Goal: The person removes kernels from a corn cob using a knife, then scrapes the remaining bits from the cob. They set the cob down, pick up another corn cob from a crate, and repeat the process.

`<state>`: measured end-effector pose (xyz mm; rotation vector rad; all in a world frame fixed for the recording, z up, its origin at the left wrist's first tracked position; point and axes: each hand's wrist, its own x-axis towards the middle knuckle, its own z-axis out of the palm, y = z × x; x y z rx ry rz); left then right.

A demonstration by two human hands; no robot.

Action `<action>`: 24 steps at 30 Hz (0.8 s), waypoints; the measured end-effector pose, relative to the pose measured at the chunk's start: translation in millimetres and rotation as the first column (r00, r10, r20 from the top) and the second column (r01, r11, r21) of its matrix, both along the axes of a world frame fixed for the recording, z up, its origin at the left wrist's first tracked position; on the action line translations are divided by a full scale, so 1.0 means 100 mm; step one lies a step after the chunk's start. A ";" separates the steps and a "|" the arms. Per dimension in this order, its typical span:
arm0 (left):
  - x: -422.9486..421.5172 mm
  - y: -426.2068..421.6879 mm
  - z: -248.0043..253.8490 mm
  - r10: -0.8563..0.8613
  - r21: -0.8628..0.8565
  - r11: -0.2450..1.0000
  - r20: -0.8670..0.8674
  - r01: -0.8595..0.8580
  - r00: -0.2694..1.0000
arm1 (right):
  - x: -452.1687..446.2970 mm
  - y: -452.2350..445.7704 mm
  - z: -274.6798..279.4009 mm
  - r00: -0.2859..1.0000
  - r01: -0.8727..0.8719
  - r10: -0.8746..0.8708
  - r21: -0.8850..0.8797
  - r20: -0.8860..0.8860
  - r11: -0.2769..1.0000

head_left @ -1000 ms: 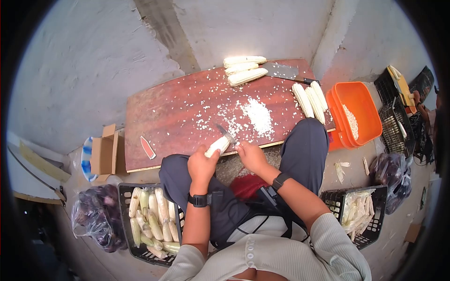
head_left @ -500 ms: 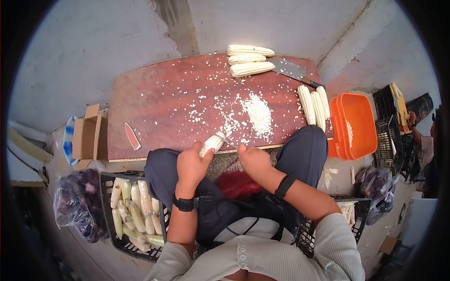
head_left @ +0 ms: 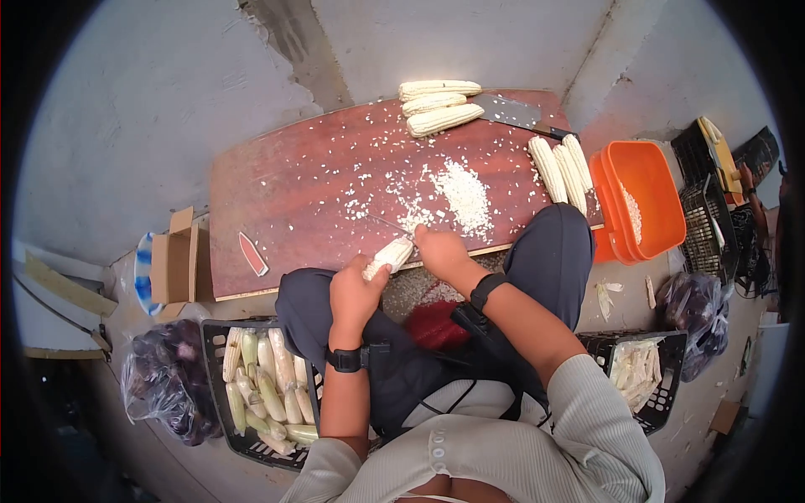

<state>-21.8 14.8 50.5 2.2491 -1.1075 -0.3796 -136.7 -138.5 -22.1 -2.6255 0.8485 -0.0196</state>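
Note:
My left hand (head_left: pixel 355 289) is wrapped round a white corn cob (head_left: pixel 390 257) at the table's front edge. Just above the cob's tip, my right hand (head_left: pixel 440 250) grips a small knife (head_left: pixel 388 221), its thin blade pointing up and left over the tabletop. A heap of cut white kernels (head_left: pixel 464 199) lies beyond my hands, with loose kernels scattered round it. Three cobs (head_left: pixel 443 121) lie at the back beside a cleaver (head_left: pixel 513 113), and three more cobs (head_left: pixel 559 172) at the table's right end.
The red-brown table (head_left: pixel 277 184) bears a red knife sheath (head_left: pixel 252 254). Orange buckets (head_left: pixel 641 201) stand right. A crate of corn (head_left: pixel 267 386) is at lower left, a crate of husks (head_left: pixel 637 377) at lower right. Another person's hand (head_left: pixel 745 175) shows far right.
The knife has moved away from the cob and now points up and left above the table. My right hand has risen slightly. The camera view has shifted.

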 end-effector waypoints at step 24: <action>0.07 -0.05 -0.12 0.039 -0.596 0.788 -0.201 -0.154 0.979 | -0.42 0.40 0.03 0.943 0.278 -0.305 0.190 0.132 0.942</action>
